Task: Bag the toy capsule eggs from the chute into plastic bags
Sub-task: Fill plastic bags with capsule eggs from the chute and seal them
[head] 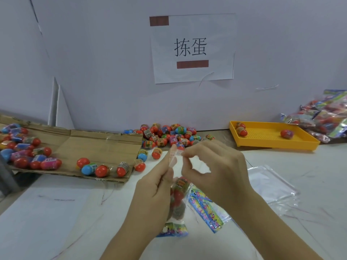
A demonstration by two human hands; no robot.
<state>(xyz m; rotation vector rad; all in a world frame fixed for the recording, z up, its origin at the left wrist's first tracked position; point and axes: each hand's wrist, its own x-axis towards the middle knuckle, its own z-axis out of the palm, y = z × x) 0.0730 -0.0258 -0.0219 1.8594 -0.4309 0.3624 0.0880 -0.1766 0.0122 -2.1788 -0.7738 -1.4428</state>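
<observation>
Toy capsule eggs [165, 136] lie in three lots: a heap at the back of the bench [56, 212] against the wall, more strewn down the cardboard chute [97, 145] at L, and a few inside the plastic bag [177, 196] held up btwn both hands. Left hand [159, 186] grips the bag's side, w/ fingers running up to pinch the top strip. Right hand [216, 166] pinches the same top edge btwn thumb and forefinger, other fingers curled clear. Held upright like this, the eggs sink to the bottom and the mouth stays free. It's prob. being closed, though the edge is too blurred to tell if it's shut. Chute seems to slope toward the bench, so eggs roll w/in reach. Empty bags [272, 186] lie flat just R of the hands, and printed cards [206, 209] lie under the right wrist; both are near for a quick grab. Yellow tray [272, 145] at R back carries a few eggs apart from the rest, reason unclear. Filled bags [323, 117] pile beyond it, out of the work zone.
</observation>
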